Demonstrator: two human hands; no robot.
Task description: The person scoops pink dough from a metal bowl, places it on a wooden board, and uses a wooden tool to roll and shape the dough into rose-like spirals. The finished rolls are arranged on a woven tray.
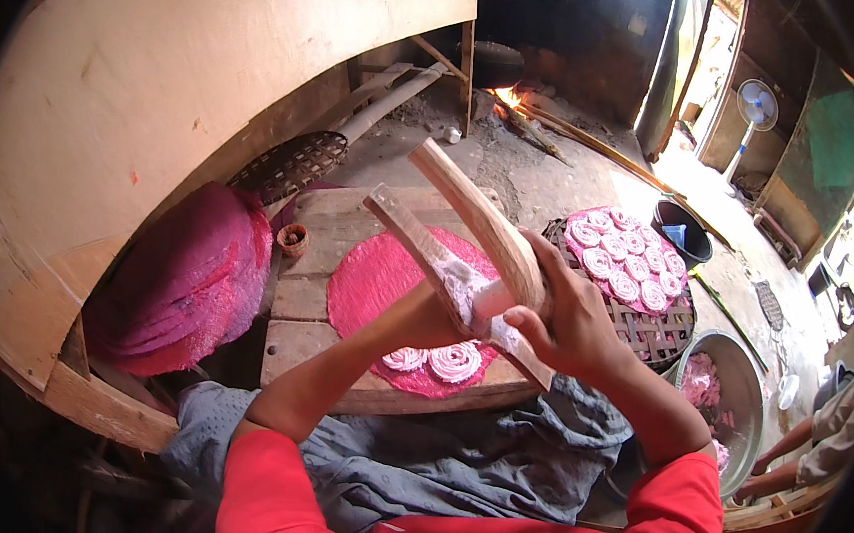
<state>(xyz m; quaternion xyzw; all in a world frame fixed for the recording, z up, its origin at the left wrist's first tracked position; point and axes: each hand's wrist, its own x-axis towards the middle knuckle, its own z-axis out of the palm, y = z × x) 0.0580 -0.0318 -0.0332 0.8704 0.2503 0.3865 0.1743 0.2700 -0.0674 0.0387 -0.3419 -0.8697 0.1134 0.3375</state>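
Note:
Both my hands grip a two-part wooden hand press [488, 219] above a low wooden board [301, 302]. My right hand [581, 327] is closed round the upper bar, near its plunger. Closed at the lower bar, my left hand [431, 316] has its fingers mostly hidden. Pale pink dough smears the lower bar where the plunger enters. Beneath the press lies a round bright pink mat [371, 282] on the board. Coiled pale pink dough swirls [454, 362] sit along the mat's near edge; the press and my arms cover part of it.
A second swirl-covered mat [626, 256] rests on a woven tray [655, 332] at right. Beyond are a black bucket [701, 248] and a metal basin [759, 409] of pink dough. Stacked purple mats [188, 280] and a small woven cup [292, 241] stand left. A fire [506, 96] burns behind; another person's arms [780, 464] show at right.

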